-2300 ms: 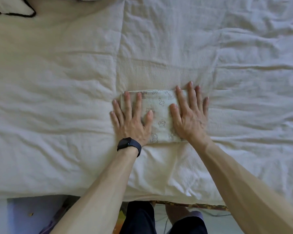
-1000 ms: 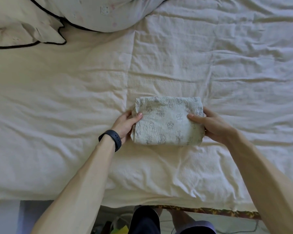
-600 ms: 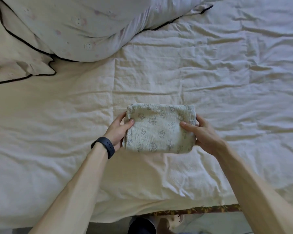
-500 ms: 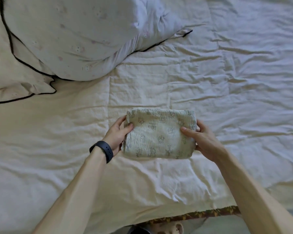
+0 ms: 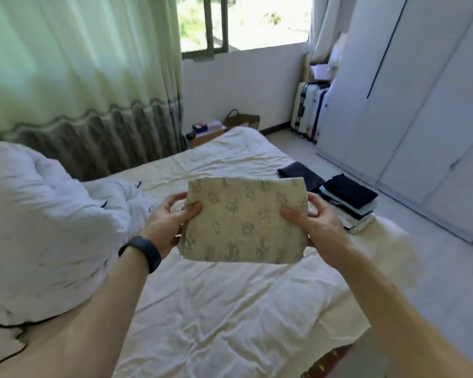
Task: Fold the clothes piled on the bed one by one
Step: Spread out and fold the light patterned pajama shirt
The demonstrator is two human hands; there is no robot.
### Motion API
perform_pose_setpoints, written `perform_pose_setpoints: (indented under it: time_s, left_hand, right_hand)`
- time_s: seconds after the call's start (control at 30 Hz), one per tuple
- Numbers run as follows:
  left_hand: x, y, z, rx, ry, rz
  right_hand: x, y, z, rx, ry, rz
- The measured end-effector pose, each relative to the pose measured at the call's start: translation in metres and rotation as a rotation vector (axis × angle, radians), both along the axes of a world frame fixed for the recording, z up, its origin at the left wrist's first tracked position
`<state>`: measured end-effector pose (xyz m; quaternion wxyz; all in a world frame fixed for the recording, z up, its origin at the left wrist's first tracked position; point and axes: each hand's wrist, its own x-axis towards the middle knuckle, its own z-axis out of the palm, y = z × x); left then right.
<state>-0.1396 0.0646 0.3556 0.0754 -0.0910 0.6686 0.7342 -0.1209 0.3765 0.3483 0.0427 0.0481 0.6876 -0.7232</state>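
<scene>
Above the bed [image 5: 230, 309], you are lifting the folded garment [image 5: 243, 222] that was lying flat on the sheet a moment ago, so this piece seems finished and bound for the stack of folded clothes [image 5: 347, 205]. Your left hand [image 5: 172, 222] and right hand [image 5: 317, 227] are pinching its opposite side edges, the bundle spanning between them.

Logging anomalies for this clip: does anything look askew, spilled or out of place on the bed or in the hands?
Nothing stands out. The left hand and right hand grip the folded printed garment by its sides, edges even; the stack of folded clothes sits tidy near the bed's right edge.
</scene>
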Motion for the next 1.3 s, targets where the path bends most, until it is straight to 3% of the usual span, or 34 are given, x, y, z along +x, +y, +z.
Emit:
perform_pose_setpoints:
  time_s: [0.2,0.43,0.67,0.97,1.3]
  left_hand:
    - [-0.005,0.115,0.076,0.029,0.110,-0.158]
    - [-0.006,0.212,0.109,0.089,0.145,-0.405]
    - [0.004,0.263,0.070,0.064,0.084,-0.592]
    - [0.035,0.355,0.007,0.028,-0.122,-0.974]
    - [0.039,0.542,0.005,-0.055,-0.018,-1.001]
  right_hand:
    - [0.052,0.102,0.080,0.042,0.142,-0.237]
    - [0.113,0.175,0.115,0.092,0.199,-0.561]
    - [0.192,0.189,0.082,0.101,0.136,-0.657]
    - [0.271,0.218,0.008,0.108,0.010,-1.038]
    - [0.284,0.360,-0.010,0.075,0.024,-1.197]
